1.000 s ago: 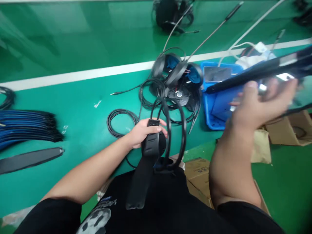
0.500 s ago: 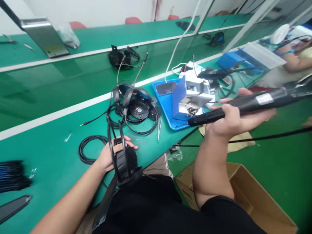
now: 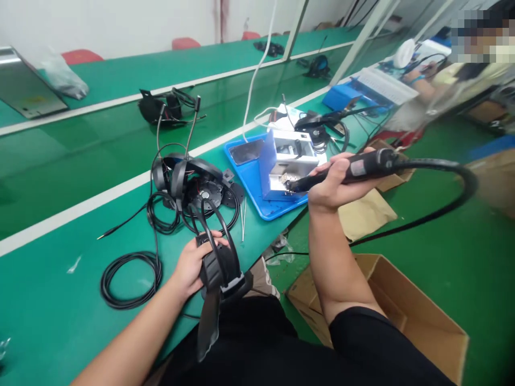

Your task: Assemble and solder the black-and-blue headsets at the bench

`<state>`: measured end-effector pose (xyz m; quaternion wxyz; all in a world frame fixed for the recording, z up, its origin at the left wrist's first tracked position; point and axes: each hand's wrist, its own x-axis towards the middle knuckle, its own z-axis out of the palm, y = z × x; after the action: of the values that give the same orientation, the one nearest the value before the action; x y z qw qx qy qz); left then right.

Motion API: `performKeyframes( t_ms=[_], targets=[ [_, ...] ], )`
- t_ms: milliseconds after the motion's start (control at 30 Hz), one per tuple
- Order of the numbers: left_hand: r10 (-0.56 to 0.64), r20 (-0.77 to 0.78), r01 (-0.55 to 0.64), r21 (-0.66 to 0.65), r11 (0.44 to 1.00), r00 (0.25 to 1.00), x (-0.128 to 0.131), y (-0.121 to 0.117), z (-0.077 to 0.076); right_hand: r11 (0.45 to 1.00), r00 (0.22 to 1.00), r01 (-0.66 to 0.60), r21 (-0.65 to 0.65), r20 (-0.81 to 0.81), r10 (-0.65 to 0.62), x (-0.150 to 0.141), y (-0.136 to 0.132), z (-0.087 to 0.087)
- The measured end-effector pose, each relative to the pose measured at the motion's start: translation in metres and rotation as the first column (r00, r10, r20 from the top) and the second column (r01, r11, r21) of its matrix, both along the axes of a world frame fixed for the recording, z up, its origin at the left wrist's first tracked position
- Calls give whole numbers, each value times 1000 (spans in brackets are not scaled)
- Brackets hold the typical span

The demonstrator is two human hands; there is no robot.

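My left hand [image 3: 190, 268] is closed around an earcup of a black headset [image 3: 220, 264] at the table's near edge. The headset's double headband wires point up, and a dark strip hangs below it. My right hand [image 3: 328, 195] grips a black electric screwdriver [image 3: 360, 166] with a thick cable at its back end. The driver's front end reaches the open front of a blue and white screw feeder box [image 3: 293, 149]; whether the bit touches a screw is too small to tell. The feeder stands in a blue tray [image 3: 257, 206].
Opened headset parts [image 3: 203, 190], a coiled black cable [image 3: 105, 287] and tweezers [image 3: 243, 220] lie on the green table [image 3: 52, 316]. A phone-like dark slab [image 3: 246, 151] rests in the tray. Below right is an open cardboard box [image 3: 426, 316]. Another person's arm [image 3: 422, 88] shows at far right.
My view has turned right, so the table things sit farther left. My right hand has brought the screwdriver's front end to the screw feeder. The headset stays in my left hand.
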<state>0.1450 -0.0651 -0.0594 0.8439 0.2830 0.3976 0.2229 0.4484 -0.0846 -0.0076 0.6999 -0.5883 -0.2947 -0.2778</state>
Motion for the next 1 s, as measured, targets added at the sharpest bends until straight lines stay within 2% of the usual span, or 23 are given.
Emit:
performKeyframes(
  t_ms=[133, 200, 300, 400, 433, 500, 567, 633, 733, 833, 900, 967, 1000],
  targets=[
    [-36, 43, 37, -24, 999, 998, -5, 3, -3, 997, 994, -66, 30, -83, 68, 4, -5, 11],
    [-22, 51, 24, -30, 999, 998, -5, 2, -3, 986, 980, -139, 86, -128, 150, -8, -12, 23],
    [-19, 81, 23, -56, 998, 997, -4, 0, -5, 953, 949, -258, 160, -144, 281, -53, -26, 41],
    [-16, 116, 27, -95, 995, 993, -2, 0, -7, 891, 868, -449, 72, -202, 453, -113, -38, 55],
    [-15, 126, 29, -110, 993, 992, -2, 0, -8, 894, 863, -447, 43, -244, 443, -131, -40, 56],
    [-17, 145, 37, -136, 990, 989, -2, 2, -9, 951, 917, -308, 4, -265, 298, -162, -41, 53],
    [-12, 165, 37, -149, 988, 986, -2, 3, -10, 961, 946, -262, -85, -221, 239, -181, -38, 44],
    [0, 187, 28, -148, 989, 982, -2, 3, -11, 954, 960, -255, -159, -160, 230, -189, -31, 32],
    [-7, 215, 39, -145, 989, 977, -1, 3, -17, 970, 982, -182, -163, -85, 170, -192, -20, 20],
    [-16, 228, 52, -152, 987, 973, 0, 2, -21, 986, 988, -146, -82, -57, 142, -190, -7, 17],
    [-7, 228, 45, -163, 986, 974, 0, 1, -21, 966, 967, -254, 36, 10, 254, -189, 1, 18],
    [3, 226, 37, -172, 984, 974, 1, 1, -20, 914, 927, -375, 157, 94, 364, -188, 9, 21],
    [6, 227, 34, -173, 984, 974, 1, 1, -19, 893, 917, -398, 207, 124, 380, -188, 12, 22]
  ],
)
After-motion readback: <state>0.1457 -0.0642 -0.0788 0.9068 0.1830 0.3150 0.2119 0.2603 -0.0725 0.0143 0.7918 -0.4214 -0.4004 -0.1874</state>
